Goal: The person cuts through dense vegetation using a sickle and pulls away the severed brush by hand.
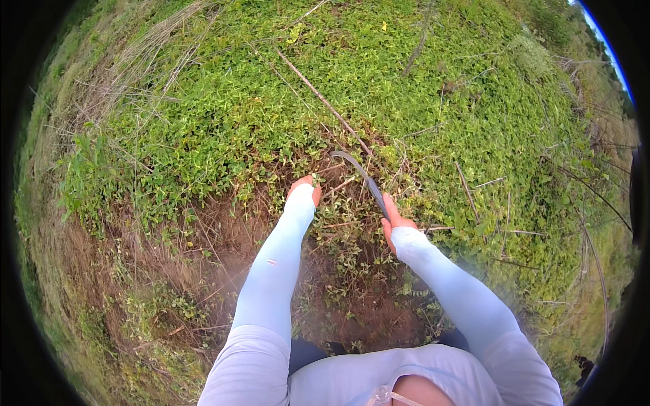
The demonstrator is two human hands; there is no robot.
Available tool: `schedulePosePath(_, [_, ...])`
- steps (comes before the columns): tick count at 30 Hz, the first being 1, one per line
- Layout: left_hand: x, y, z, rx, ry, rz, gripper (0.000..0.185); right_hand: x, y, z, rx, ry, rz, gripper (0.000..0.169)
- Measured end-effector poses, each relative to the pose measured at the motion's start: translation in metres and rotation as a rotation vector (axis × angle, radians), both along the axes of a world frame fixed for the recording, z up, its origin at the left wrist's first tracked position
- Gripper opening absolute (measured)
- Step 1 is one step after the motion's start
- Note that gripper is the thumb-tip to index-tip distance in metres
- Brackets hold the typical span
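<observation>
In my right hand (397,223) is a sickle, held by its dark handle. Its curved metal blade (351,161) arcs up and to the left, over the low leafy plants, with the tip near a patch of brown stems. My left hand (303,189) is down at the edge of the green ground cover (223,137), left of the blade and apart from it. Small leaves show beside its thumb. Its fingers are mostly hidden behind the hand, so whether they grip any stems is unclear. Cut or loose leafy stems (350,248) lie between my two arms.
A long dry stalk (325,99) slants down toward the blade. Thin dry sticks (467,193) poke out at the right. Bare brown soil with dry litter (218,238) lies nearer my body and to the left. Dry grass (152,56) leans over the plants at the upper left.
</observation>
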State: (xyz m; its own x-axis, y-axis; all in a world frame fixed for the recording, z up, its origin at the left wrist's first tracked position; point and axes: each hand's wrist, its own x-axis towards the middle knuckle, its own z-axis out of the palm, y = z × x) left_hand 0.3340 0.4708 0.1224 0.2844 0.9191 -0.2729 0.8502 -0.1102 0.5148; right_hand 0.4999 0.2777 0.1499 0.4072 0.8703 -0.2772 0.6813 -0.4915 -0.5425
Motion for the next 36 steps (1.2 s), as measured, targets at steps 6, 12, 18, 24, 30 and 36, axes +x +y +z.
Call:
schedulePosePath(6, [-0.051,-0.012,-0.010,0.015,-0.030,-0.299,0.022,-0.020,-0.114,0.040,-0.257,0.059,0.038,0.065])
schedulePosePath(12, [-0.122,-0.037,0.006,0.038,0.131,-0.295,0.023,-0.007,-0.080,0.074,0.000,0.197,-0.052,0.062])
schedulePosePath(18, [-0.090,-0.098,0.045,-0.006,0.149,-0.841,0.015,-0.017,-0.055,0.059,-0.193,-0.124,0.087,0.067])
schedulePosePath(24, [-0.020,-0.142,0.017,0.425,-0.092,-1.104,0.021,0.018,-0.119,0.099,-0.072,0.175,-0.103,0.053])
schedulePosePath(30, [0.077,-0.122,-0.049,0.721,0.379,-0.646,0.059,0.033,-0.098,0.074,-0.193,-0.108,-0.101,0.062])
schedulePosePath(36, [0.061,-0.081,-0.021,0.284,0.232,-0.802,0.019,0.026,-0.119,0.062,-0.295,-0.155,-0.028,0.067])
